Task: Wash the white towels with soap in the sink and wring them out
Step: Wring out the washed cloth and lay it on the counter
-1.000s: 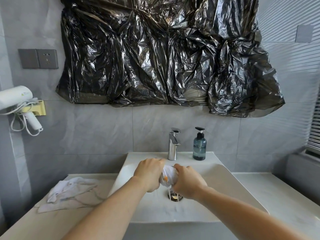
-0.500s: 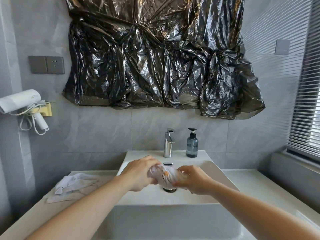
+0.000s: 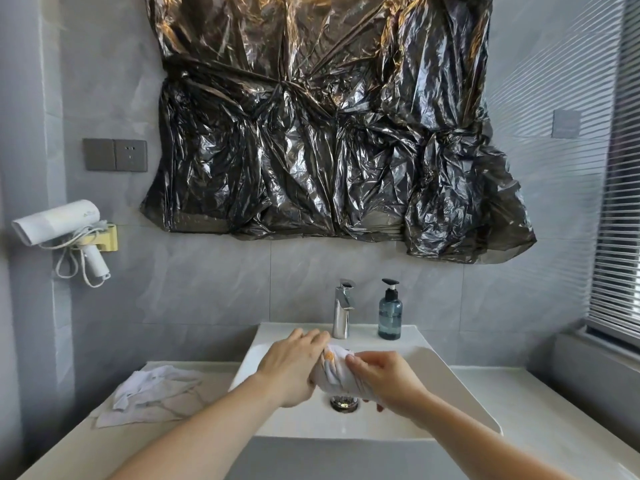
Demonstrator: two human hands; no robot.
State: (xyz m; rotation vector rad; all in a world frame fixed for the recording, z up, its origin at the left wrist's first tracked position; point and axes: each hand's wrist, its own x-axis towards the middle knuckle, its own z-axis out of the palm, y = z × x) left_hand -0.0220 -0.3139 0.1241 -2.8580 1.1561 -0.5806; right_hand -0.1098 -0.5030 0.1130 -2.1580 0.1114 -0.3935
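Note:
Over the white sink (image 3: 446,382), above its metal drain (image 3: 343,402), I hold a bunched, twisted white towel (image 3: 334,370) with an orange mark. My left hand (image 3: 292,367) grips its left end and my right hand (image 3: 384,379) grips its right end, fingers curled round the cloth. A second white towel (image 3: 152,393) lies crumpled on the counter to the left of the sink. A blue soap bottle (image 3: 390,315) with a black pump stands on the sink's back ledge, right of the chrome tap (image 3: 343,308).
A white hair dryer (image 3: 59,225) hangs in a wall holder at the left. Crumpled black plastic sheeting (image 3: 329,133) covers the wall above the tap. Window blinds (image 3: 616,237) are at the right. The pale counter (image 3: 540,403) runs either side of the sink.
The towel between my hands has turned from a tight wad into a longer twisted roll, my hands rotating around it. My head has tilted up, showing more wall.

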